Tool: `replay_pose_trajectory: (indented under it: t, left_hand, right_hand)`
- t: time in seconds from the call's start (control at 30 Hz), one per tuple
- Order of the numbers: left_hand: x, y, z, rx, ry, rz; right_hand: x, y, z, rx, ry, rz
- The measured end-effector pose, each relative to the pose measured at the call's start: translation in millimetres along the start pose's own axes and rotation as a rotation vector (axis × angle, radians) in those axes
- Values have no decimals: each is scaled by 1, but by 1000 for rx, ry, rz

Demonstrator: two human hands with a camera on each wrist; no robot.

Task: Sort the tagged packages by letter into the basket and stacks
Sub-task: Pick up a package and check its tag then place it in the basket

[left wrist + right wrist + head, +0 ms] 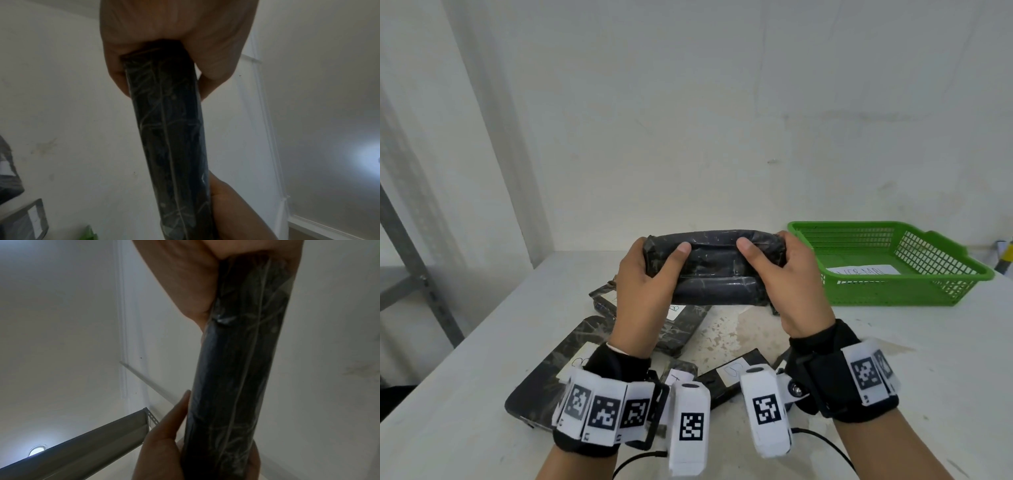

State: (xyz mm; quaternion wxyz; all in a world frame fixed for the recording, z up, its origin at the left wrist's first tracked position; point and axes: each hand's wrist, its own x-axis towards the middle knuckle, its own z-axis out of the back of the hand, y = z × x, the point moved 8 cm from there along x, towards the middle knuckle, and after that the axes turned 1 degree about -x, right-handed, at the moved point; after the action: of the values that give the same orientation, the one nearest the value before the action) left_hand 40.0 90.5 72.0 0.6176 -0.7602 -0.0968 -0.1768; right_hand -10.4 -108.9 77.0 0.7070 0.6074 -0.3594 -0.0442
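Black, crinkled, tape-wrapped package [717,269], held level left of the green basket [914,291]; left hand [645,291] and right hand [791,284] clasp its ends, thumbs on top.

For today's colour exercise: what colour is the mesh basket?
Green plastic mesh basket, clearest in the head view.

Held package [717,270]: black plastic film, glossy, creased, with clear tape seams catching light. Packages on the table [558,370], at 7 o'clock from it: same shiny wrinkled black wrap, matt white paper tags [732,370] stuck on. Basket [945,260], at 3 o'clock: green moulded plastic mesh, slight sheen, matt white paper sheet [866,270] inside. Table [928,359]: white, matt, scuffed, speckled patch mid-top. Wrist bands [859,373]: black matt cloth with white printed paper markers. Shelf frame [410,253], 9 o'clock: grey metal, dull. Wall [688,102]: matt white paint, stained.
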Motion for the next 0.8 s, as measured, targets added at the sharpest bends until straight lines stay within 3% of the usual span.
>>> replay_pose_trajectory:
  t: [0.23, 0.53, 0.7, 0.8]
  left_hand:
    - [-1, 1, 7, 69, -88, -36]
    - [-3, -2, 1, 74, -50, -40]
    - [-3, -1, 4, 118, -93, -60]
    - [-5, -2, 4, 99, -73, -48]
  right_hand:
    - [-3, 5, -5, -16, 14, 9]
    - [-9, 6, 1, -78, -80, 53]
    - [-9, -3, -7, -27, -17, -32]
    - [-9, 4, -5, -79, -17, 19]
